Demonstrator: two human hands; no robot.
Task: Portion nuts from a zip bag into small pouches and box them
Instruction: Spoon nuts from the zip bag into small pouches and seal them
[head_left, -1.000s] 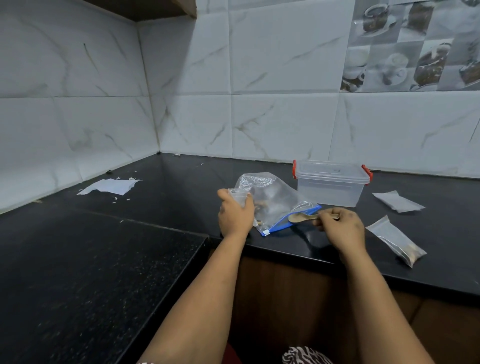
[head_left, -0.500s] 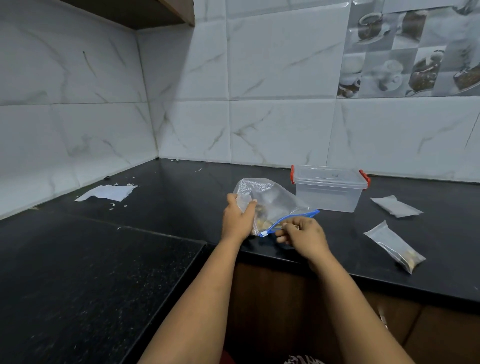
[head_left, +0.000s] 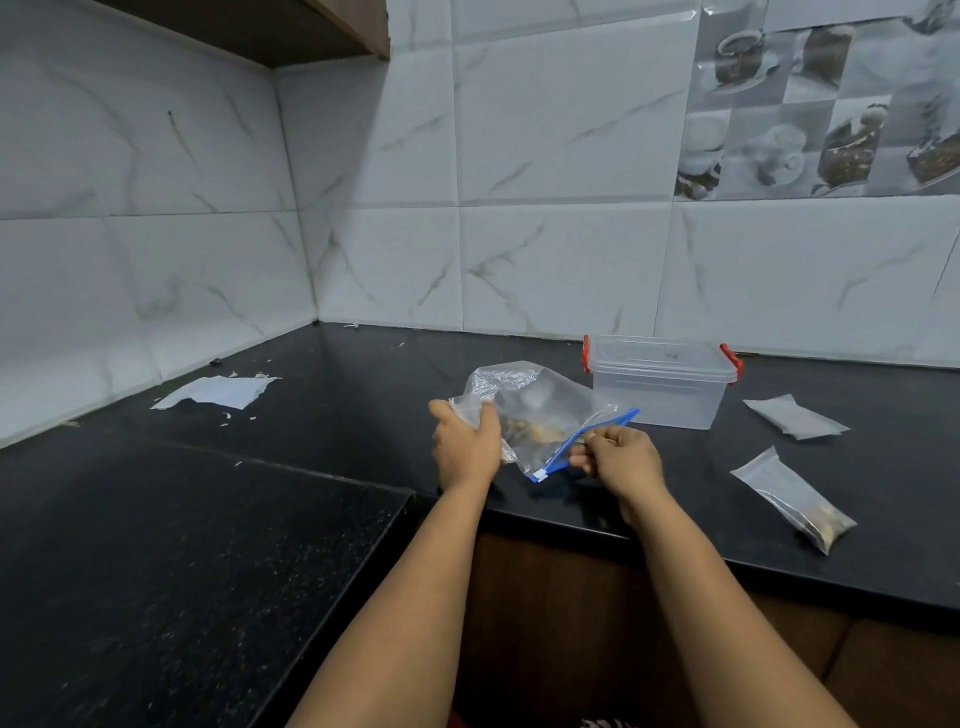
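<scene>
Clear zip bag (head_left: 550, 410), blue zip edge slanting up-right, held by left hand (head_left: 467, 447), right hand (head_left: 618, 457)

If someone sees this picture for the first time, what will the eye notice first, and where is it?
First, the two hands at the centre: the left hand grips a clear zip bag with nuts, and the right hand pinches at its blue zip edge. Just behind stands a clear box with red clips, lid on. To the right, two small pouches lie on the black counter.

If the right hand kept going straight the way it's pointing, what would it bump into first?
Probably the zip bag: the right hand points up-left at the bag's blue zip edge, already about touching it. Depth is hard to judge.
</scene>
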